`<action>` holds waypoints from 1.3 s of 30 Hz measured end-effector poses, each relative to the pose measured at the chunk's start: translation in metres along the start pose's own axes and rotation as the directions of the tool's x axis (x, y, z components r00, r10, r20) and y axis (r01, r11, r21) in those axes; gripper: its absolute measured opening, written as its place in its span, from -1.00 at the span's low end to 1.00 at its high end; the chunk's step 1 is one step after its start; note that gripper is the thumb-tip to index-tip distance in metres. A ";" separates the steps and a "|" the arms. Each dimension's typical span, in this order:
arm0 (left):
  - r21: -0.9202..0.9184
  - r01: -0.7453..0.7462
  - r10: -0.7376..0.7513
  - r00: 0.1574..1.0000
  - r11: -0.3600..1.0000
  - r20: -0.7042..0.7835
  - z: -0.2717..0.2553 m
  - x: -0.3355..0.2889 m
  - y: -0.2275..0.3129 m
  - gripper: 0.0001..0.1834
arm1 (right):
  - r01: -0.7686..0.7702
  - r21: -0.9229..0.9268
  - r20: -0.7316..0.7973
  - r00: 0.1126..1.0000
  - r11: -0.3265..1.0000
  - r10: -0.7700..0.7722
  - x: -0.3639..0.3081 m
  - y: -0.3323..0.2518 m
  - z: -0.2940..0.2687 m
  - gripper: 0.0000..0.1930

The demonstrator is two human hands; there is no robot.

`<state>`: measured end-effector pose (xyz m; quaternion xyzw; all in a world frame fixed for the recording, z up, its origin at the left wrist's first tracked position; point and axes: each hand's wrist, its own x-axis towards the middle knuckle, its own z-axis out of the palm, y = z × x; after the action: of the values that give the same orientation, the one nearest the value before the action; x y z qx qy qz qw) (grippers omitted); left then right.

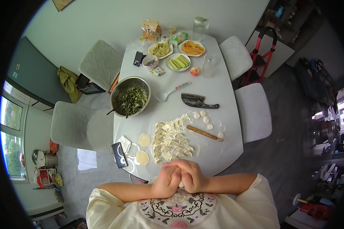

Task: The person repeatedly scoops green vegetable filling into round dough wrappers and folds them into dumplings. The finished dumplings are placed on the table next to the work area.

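My left hand (166,182) and my right hand (193,178) are pressed together in front of my chest, at the near edge of the table. Both are closed around a dumpling (180,184); only a small pale bit of its dough shows between the thumbs. Just beyond lie rows of floured dumplings (172,143) on the tabletop. Two round dough wrappers (143,139) rest to their left. On the right is a wooden rolling pin (204,133), with several small dough pieces (206,120) around it. A steel bowl (146,87) at the left holds chopped green filling (132,100) and chopsticks.
A cleaver (193,100) and a white spoon (162,95) lie mid-table. Farther back are plates of cucumber sticks (179,62) and other food, a peach (195,71) and a glass pitcher (198,28). A phone (119,155) lies at the left edge. Chairs (253,112) flank the table.
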<state>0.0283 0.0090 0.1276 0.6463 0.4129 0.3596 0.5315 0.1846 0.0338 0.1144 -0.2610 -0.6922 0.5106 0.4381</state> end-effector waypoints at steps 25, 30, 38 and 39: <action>-0.407 0.249 -0.234 0.968 0.879 0.087 -0.018 0.017 -0.002 -0.63 | -0.137 -0.082 -0.001 0.991 0.987 0.137 0.021 -0.011 -0.029 -0.62; -0.308 0.198 -0.215 0.977 0.930 -0.019 -0.012 0.012 0.006 -0.65 | 0.131 -0.268 -0.103 0.981 0.955 -0.163 0.020 -0.007 -0.018 -0.64; 0.093 -0.212 0.218 0.974 0.973 -0.061 -0.013 0.010 0.009 -0.65 | 0.021 -0.004 0.112 0.993 1.000 -0.020 0.019 -0.010 -0.017 -0.52; 0.106 -0.202 0.209 0.976 0.974 -0.065 -0.013 0.009 0.008 -0.68 | 0.061 -0.007 0.121 0.991 0.998 -0.059 0.020 -0.008 -0.016 -0.52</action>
<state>0.0215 0.0215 0.1378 0.6969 0.3809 0.4160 0.4429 0.1901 0.0549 0.1306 -0.2109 -0.7277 0.5085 0.4091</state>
